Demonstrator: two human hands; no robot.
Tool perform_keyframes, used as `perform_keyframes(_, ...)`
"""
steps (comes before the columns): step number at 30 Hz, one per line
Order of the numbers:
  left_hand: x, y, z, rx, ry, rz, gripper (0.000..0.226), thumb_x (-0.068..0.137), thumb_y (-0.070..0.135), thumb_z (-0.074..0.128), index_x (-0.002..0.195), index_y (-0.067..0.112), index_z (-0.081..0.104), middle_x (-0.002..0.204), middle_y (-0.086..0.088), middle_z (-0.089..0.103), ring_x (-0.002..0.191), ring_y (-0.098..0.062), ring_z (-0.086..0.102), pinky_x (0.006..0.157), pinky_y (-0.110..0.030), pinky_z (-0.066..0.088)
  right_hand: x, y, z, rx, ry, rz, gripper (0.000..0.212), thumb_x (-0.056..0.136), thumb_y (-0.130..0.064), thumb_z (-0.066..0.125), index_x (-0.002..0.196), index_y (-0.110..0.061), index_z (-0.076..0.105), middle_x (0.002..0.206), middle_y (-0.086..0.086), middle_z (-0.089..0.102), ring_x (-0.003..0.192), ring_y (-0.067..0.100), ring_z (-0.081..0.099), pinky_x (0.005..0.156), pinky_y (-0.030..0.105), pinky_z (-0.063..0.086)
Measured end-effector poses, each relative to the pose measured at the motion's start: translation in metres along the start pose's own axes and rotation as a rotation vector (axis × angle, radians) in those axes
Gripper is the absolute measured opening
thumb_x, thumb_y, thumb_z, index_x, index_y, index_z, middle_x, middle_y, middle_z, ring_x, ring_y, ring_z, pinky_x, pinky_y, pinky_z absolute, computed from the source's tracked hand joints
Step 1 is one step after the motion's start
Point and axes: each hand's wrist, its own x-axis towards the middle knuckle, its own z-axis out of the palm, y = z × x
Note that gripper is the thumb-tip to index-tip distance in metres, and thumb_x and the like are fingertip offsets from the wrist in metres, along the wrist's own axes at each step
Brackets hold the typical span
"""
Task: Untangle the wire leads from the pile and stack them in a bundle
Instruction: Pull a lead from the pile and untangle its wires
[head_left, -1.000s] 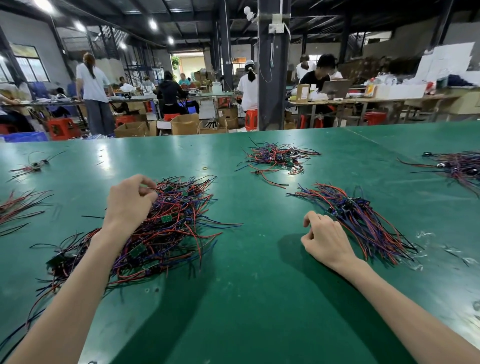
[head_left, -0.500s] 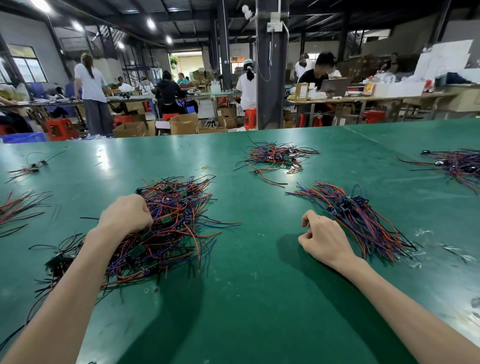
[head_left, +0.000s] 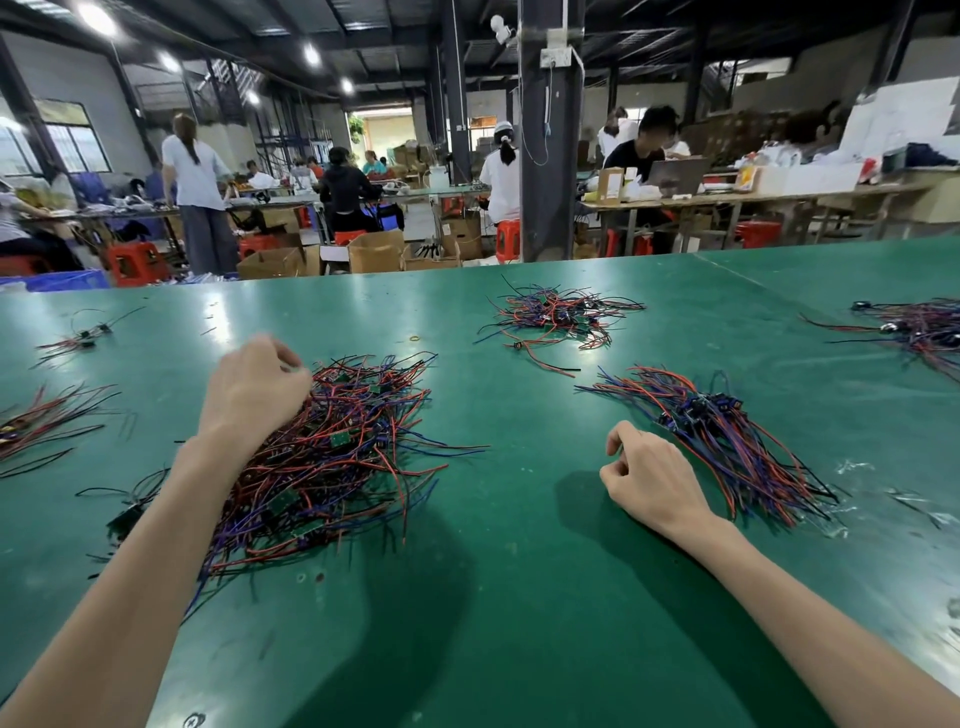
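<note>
Wire pile (head_left: 332, 457), tangled red, blue, black

Beyond the green table (head_left: 519, 623) stand red stools (head_left: 137, 262), cardboard boxes (head_left: 375, 252) and a dark pillar (head_left: 545, 156).
</note>
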Motion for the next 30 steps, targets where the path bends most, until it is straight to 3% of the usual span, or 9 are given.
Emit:
perform_keyframes(3, 0.003, 0.017, -0.012, -0.209, 0.216, 0.03, 0.01, 0.091, 0.016, 0.057, 0.098, 0.009, 0.057, 0.091, -0.012, 0.067, 0.086, -0.03, 0.065, 0.079, -0.042, 0.054, 0.001, -0.002, 0.0, -0.003, -0.015, 0.006, 0.014, 0.077, -0.01, 0.057, 0.089, -0.013, 0.05, 0.078, 0.001, 0.056, 0.081, 0.027, 0.053, 0.07, 0.032, 0.033)
perform_keyframes(7, -0.005, 0.046, -0.025, -0.474, 0.445, 0.307, 0.011, 0.095, 0.018, 0.055, 0.102, 0.012, 0.05, 0.087, 0.0, 0.06, 0.068, -0.019, 0.064, 0.059, -0.023, 0.051, 0.001, -0.002, -0.002, 0.022, -0.01, 0.018, 0.015, 0.077, -0.009, 0.057, 0.089, -0.014, 0.049, 0.079, 0.0, 0.055, 0.082, 0.025, 0.051, 0.069, 0.03, 0.031)
perform_keyframes(11, -0.033, 0.074, 0.004, -0.691, 0.301, 0.504, 0.011, 0.095, 0.016, 0.056, 0.099, 0.016, 0.046, 0.084, 0.013, 0.057, 0.062, -0.004, 0.058, 0.051, -0.027, 0.053, 0.001, -0.009, -0.006, 0.108, -0.044, 0.061, 0.019, 0.077, -0.007, 0.058, 0.088, -0.018, 0.048, 0.079, 0.0, 0.056, 0.079, 0.022, 0.051, 0.067, 0.03, 0.034)
perform_keyframes(13, -0.056, 0.084, 0.037, -0.67, 0.227, 0.571, 0.012, 0.092, 0.012, 0.059, 0.097, 0.017, 0.05, 0.086, 0.009, 0.06, 0.069, -0.01, 0.059, 0.056, -0.033, 0.052, -0.001, -0.014, -0.007, 0.221, -0.047, 0.09, 0.02, 0.074, -0.004, 0.06, 0.086, -0.017, 0.051, 0.074, 0.0, 0.057, 0.073, 0.019, 0.052, 0.066, 0.03, 0.039)
perform_keyframes(16, -0.089, 0.09, 0.09, -0.585, 0.115, 0.674, 0.01, 0.089, 0.006, 0.063, 0.098, 0.009, 0.059, 0.092, 0.0, 0.064, 0.08, -0.015, 0.059, 0.071, -0.034, 0.05, -0.003, -0.022, -0.011, 0.437, -0.088, 0.141, 0.023, 0.071, 0.001, 0.062, 0.082, -0.017, 0.056, 0.067, -0.004, 0.057, 0.058, 0.003, 0.048, 0.057, 0.013, 0.036)
perform_keyframes(22, -0.117, 0.078, 0.135, -0.515, 0.05, 0.749, 0.029, 0.083, 0.003, 0.067, 0.107, 0.016, 0.055, 0.097, 0.004, 0.066, 0.09, -0.013, 0.057, 0.081, -0.024, 0.046, -0.002, -0.036, -0.017, 0.91, -0.225, 0.346, 0.028, 0.076, 0.015, 0.058, 0.075, -0.013, 0.057, 0.065, 0.003, 0.053, 0.05, 0.01, 0.046, 0.048, 0.02, 0.038)
perform_keyframes(24, -0.119, 0.076, 0.136, -0.559, 0.029, 0.735, 0.038, 0.083, 0.002, 0.068, 0.111, 0.022, 0.051, 0.101, 0.006, 0.066, 0.095, -0.009, 0.06, 0.085, -0.019, 0.046, -0.004, -0.042, -0.018, 1.086, -0.335, 0.454, 0.021, 0.081, 0.01, 0.057, 0.076, -0.011, 0.057, 0.065, 0.005, 0.058, 0.046, 0.009, 0.05, 0.045, 0.02, 0.043)
perform_keyframes(27, -0.122, 0.074, 0.135, -0.609, -0.054, 0.695, 0.049, 0.084, 0.0, 0.067, 0.116, 0.03, 0.046, 0.108, 0.006, 0.068, 0.104, -0.004, 0.062, 0.091, -0.022, 0.048, -0.007, -0.047, -0.019, 1.253, -0.564, 0.576, 0.013, 0.091, -0.015, 0.055, 0.08, -0.01, 0.061, 0.071, 0.006, 0.067, 0.054, 0.012, 0.06, 0.053, 0.023, 0.052)
perform_keyframes(30, -0.127, 0.075, 0.134, -0.643, -0.145, 0.682, 0.05, 0.087, 0.0, 0.063, 0.119, 0.033, 0.045, 0.115, 0.01, 0.066, 0.111, 0.005, 0.058, 0.094, -0.017, 0.046, -0.006, -0.048, -0.018, 1.37, -0.535, 0.599, 0.018, 0.092, -0.023, 0.056, 0.084, -0.009, 0.063, 0.074, 0.006, 0.065, 0.056, 0.014, 0.06, 0.054, 0.025, 0.052)
